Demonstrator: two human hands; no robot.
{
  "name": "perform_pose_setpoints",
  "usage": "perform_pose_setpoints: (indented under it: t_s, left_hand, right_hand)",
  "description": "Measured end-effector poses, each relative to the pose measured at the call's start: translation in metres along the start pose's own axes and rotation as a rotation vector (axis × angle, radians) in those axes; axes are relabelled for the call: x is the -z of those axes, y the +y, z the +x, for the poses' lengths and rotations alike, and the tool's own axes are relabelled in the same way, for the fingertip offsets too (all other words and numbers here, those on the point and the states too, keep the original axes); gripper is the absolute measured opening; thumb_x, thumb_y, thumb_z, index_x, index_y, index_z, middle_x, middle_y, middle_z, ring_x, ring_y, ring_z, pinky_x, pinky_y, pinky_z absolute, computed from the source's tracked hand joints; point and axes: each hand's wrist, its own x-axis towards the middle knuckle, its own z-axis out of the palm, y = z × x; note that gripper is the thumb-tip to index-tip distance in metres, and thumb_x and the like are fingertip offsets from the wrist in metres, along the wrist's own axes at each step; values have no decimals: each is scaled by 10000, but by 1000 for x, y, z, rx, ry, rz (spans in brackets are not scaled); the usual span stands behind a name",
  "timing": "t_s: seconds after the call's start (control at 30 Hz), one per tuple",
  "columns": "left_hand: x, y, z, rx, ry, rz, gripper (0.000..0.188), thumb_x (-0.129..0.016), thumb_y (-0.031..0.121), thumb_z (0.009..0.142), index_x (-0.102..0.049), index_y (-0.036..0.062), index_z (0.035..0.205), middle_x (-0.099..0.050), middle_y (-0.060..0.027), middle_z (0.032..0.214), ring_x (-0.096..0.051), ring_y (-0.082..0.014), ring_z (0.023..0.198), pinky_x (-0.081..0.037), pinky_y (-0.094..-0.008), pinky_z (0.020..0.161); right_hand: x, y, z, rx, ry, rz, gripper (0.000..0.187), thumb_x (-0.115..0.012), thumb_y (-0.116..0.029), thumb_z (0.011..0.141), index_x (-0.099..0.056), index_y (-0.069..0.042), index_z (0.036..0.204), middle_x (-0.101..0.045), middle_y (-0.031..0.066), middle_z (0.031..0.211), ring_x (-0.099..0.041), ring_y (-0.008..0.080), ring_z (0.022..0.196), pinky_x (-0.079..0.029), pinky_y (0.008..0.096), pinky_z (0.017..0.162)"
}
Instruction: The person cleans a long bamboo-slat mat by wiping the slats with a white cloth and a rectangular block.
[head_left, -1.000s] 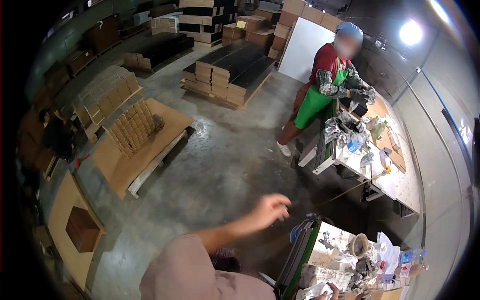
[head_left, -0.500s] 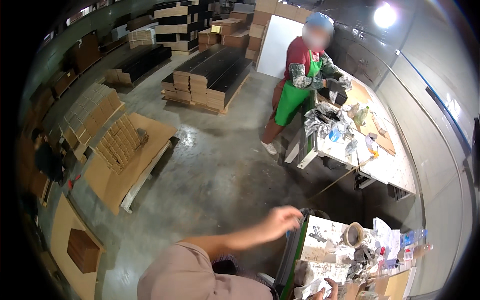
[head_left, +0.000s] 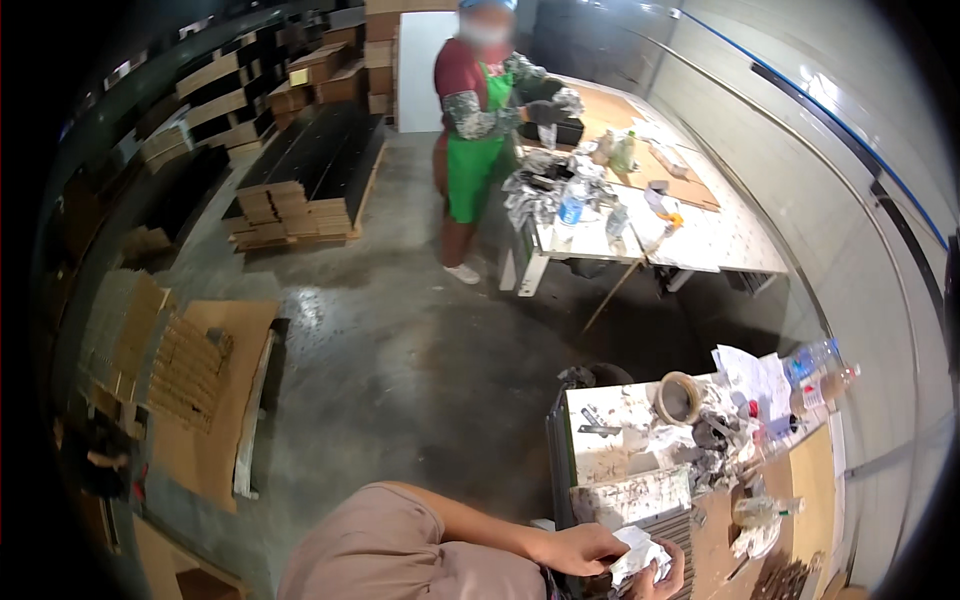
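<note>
A crumpled white wipe [head_left: 638, 556], paper or cloth I cannot tell, is between my hands at the near edge of the stained workbench [head_left: 590, 405]. My left hand [head_left: 583, 549] has its fingers curled in against the wipe's left side. From the other side my right hand [head_left: 664, 577] grips the wipe, its fingers wrapped round it. Beneath lies a ribbed stack of thin strips [head_left: 668, 524], partly covered by my hands. A paint-smeared white board [head_left: 635, 494] lies just beyond.
The bench also carries a round tub [head_left: 678, 399], small dark tools [head_left: 598, 424], dirty rags [head_left: 715, 432], paper sheets [head_left: 752, 377] and plastic bottles [head_left: 812, 360]. Beyond, a person in a green apron [head_left: 475, 175] works at another table [head_left: 690, 250]. Dark board stacks [head_left: 310, 170] stand left.
My left hand has come back from the bench's far left corner to the wipe in my right hand. The view has shifted, showing more of the bench.
</note>
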Motion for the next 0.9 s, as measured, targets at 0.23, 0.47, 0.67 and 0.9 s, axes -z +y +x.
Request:
perform_pose_setpoints:
  t_s: [0.23, 0.47, 0.67, 0.9]
  left_hand:
    - [7, -17, 17, -111, -98, 261, 163, -642, 89, 777, -608, 20, 920, -576, -210, 763, -559, -397, 700, -452, -388, 617]
    - [75, 38, 44, 208, 245, 193, 137, -649, 16, 848, -662, 23, 712, -622, 37, 658, -554, -53, 621, -474, -263, 566]
    - [146, 44, 63, -18, 777, -287, 136, -590, 51, 948, -682, 25, 851, -656, -21, 774, -607, -96, 674, -481, -253, 629]
    - [222, 78, 29, -260, 949, -354, 217, -556, 198, 1017, -660, 16, 1072, -687, -63, 1068, -649, -178, 1024, -500, -338, 931]
  right_hand:
    - [1, -8, -9, -7, 80, -18, 375, -643, -140, 813, -607, 69, 1122, -636, 132, 1063, -605, 250, 1006, -469, 357, 913]
    - [18, -38, 0, 56, 353, -256, 369, -539, -58, 757, -644, 63, 1090, -656, 115, 930, -605, 199, 868, -486, 321, 820]
    - [34, -41, 37, -84, 462, 344, 291, -568, -117, 956, -651, 72, 1159, -704, 70, 1034, -660, 131, 916, -521, 276, 815]
    - [27, -46, 35, -130, 371, 447, 272, -578, -92, 940, -663, 45, 1159, -719, 77, 1020, -678, 143, 927, -525, 286, 842]
